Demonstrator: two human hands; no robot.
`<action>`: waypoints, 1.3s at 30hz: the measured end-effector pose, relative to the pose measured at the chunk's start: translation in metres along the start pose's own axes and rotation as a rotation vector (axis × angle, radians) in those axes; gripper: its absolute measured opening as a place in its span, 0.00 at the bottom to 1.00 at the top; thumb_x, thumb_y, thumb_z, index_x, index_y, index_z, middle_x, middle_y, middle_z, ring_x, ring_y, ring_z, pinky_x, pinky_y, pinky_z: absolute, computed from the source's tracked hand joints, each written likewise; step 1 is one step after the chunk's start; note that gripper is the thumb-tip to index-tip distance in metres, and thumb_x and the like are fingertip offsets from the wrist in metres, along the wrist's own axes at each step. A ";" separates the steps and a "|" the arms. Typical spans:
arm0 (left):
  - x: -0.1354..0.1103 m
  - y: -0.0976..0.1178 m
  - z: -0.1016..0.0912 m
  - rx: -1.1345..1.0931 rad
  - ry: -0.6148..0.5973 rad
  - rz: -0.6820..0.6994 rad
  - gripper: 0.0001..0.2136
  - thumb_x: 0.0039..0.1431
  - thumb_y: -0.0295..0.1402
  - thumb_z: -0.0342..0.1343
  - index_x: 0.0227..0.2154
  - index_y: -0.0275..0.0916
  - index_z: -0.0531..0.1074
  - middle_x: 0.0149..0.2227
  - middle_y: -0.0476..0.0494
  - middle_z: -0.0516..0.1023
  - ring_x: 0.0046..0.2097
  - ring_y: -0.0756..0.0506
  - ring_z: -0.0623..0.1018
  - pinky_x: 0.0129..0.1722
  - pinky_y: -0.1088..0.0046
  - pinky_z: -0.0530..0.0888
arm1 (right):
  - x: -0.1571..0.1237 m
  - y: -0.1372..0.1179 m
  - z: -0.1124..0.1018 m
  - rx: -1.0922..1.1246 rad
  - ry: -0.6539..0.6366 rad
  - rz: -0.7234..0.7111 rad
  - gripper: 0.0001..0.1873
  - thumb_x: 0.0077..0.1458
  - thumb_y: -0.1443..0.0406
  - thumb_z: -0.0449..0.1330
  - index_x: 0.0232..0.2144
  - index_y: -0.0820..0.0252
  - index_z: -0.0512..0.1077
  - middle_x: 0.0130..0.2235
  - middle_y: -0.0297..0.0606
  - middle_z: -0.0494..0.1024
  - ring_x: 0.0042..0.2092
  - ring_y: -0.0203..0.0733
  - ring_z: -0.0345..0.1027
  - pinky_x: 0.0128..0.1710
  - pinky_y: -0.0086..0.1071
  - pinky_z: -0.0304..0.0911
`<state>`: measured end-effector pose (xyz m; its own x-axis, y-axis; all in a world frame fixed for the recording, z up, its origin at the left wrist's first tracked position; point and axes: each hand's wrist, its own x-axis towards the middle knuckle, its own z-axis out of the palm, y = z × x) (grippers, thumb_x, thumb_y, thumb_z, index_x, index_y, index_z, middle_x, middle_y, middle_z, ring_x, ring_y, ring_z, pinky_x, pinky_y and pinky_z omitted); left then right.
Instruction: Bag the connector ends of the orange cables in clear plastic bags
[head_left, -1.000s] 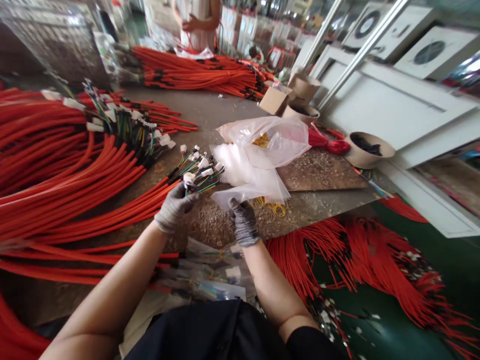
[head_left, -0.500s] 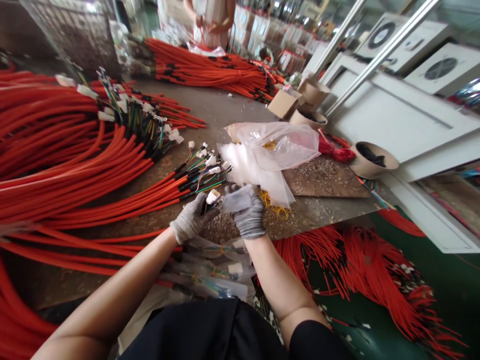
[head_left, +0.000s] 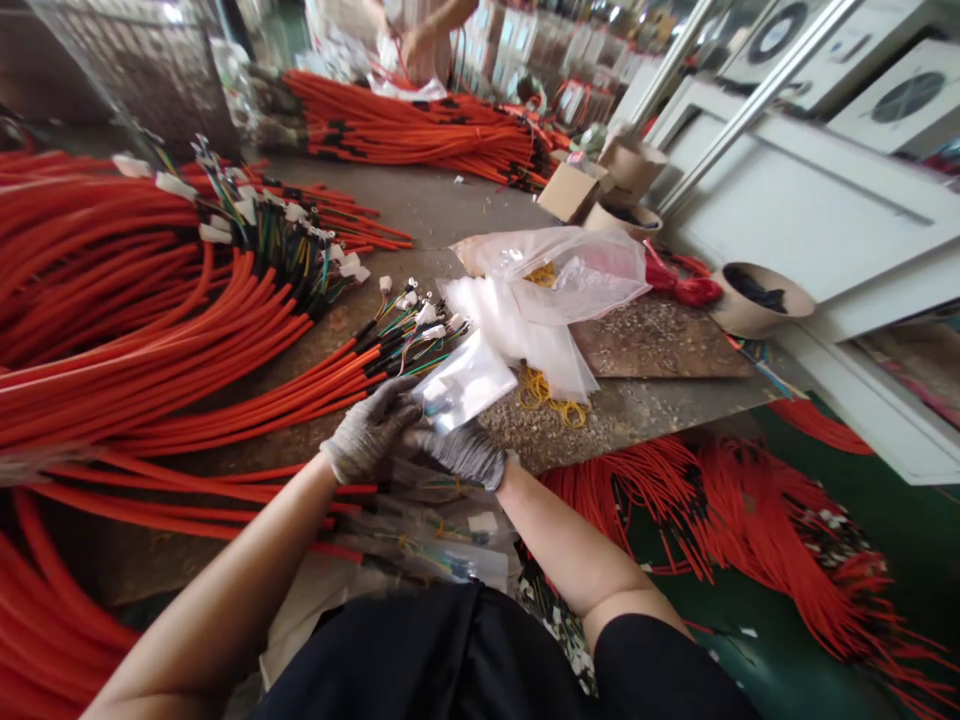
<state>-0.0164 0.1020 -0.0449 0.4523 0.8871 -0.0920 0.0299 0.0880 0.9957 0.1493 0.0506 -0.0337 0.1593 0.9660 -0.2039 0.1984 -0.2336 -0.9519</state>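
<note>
Both my hands wear grey knit gloves and meet at the table's near edge. My left hand [head_left: 369, 432] is closed on the connector end of an orange cable [head_left: 300, 398]; its white plug is hidden inside a small clear plastic bag [head_left: 465, 382]. My right hand [head_left: 463, 452] pinches the bag's lower edge from beneath. Just beyond lie more cable ends with white plugs and coloured wires [head_left: 409, 325]. A stack of clear bags [head_left: 536, 335] lies to the right.
Big bundles of orange cable [head_left: 112, 300] cover the left of the table [head_left: 435, 215]. Yellow rubber bands [head_left: 551, 395], cardboard boxes [head_left: 574, 190] and round tubs [head_left: 761, 300] sit to the right. Bagged cable ends [head_left: 435, 530] hang over my lap. Another person [head_left: 424, 25] stands at the far end.
My right hand picked a clear bag off the stack and brought it to the left hand; the cable's plug end has gone into the bag.
</note>
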 end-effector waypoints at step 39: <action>0.010 0.005 0.019 -0.181 0.054 -0.040 0.19 0.37 0.45 0.67 0.19 0.37 0.66 0.16 0.55 0.62 0.20 0.55 0.59 0.20 0.78 0.58 | 0.000 -0.017 -0.021 0.160 -0.109 -0.085 0.13 0.49 0.57 0.60 0.35 0.56 0.64 0.25 0.29 0.72 0.22 0.32 0.63 0.18 0.23 0.54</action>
<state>0.0048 0.1030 -0.0402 0.4050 0.9040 -0.1369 -0.1158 0.1992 0.9731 0.1664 0.0526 -0.0123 0.0410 0.9898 -0.1363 0.0495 -0.1383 -0.9892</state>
